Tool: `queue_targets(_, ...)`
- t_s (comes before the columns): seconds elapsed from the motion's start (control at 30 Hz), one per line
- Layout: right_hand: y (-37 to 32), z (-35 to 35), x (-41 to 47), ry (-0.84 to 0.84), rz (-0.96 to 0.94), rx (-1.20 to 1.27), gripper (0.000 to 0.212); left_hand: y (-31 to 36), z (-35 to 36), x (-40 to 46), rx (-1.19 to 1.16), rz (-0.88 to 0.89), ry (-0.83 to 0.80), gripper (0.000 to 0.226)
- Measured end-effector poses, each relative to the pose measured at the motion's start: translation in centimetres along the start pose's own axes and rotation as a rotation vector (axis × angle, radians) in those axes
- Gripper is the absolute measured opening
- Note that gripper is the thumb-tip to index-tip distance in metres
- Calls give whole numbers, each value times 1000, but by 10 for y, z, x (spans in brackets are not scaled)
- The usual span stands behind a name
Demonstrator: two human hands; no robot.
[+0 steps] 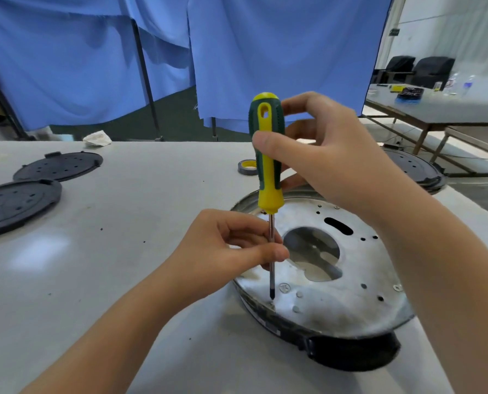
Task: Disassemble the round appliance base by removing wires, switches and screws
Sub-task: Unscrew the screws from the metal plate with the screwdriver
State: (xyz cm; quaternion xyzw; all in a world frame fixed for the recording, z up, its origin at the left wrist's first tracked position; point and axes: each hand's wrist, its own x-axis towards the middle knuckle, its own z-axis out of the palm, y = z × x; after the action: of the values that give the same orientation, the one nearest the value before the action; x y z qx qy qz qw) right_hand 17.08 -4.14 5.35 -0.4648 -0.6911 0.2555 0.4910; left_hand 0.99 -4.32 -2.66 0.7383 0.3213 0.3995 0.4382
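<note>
The round appliance base (350, 302) lies on the white table, its silver metal plate facing up with a large middle opening and several small holes and screws. A green and yellow screwdriver (267, 172) stands upright, its tip on a screw near the plate's front left rim. My right hand (331, 157) grips the handle with thumb and fingers. My left hand (231, 248) pinches the metal shaft just below the handle. A black plastic lug juts from the base's near edge.
Two black round covers (58, 166) (15, 203) lie at the table's left. A roll of tape (247, 167) sits behind the screwdriver. Another black round base (416, 169) rests at the right edge. A crumpled cloth (97, 137) lies at the far edge. Blue curtains hang behind.
</note>
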Motion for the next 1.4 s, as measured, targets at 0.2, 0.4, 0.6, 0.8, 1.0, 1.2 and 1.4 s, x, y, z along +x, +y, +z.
queue_targets(0.2, -1, 1, 2, 6, -34, 6, 28, -1, -3, 1, -35, -8, 6, 19)
queue_targets(0.4, 3, -3, 0, -4, -42, 12, 27, -4, -2, 1, -19, -10, -7, 16)
queue_targets(0.6, 7, -5, 0, -24, -58, 4, 30, -4, -2, 1, -4, -7, -23, 14)
queue_targets(0.8, 6, -5, 0, -50, -83, 12, 30, -1, -3, 1, -26, -7, -31, 15)
queue_targets(1.0, 6, -14, 0, -134, -76, 76, 28, -1, -4, 2, 23, 4, -57, 11)
queue_targets(1.2, 9, -19, -1, -227, -78, 128, 28, -1, -3, 1, 33, 20, -64, 14)
queue_targets(1.4, 13, -15, -1, -385, -22, 76, 51, 1, -3, 1, 51, 12, -64, 10)
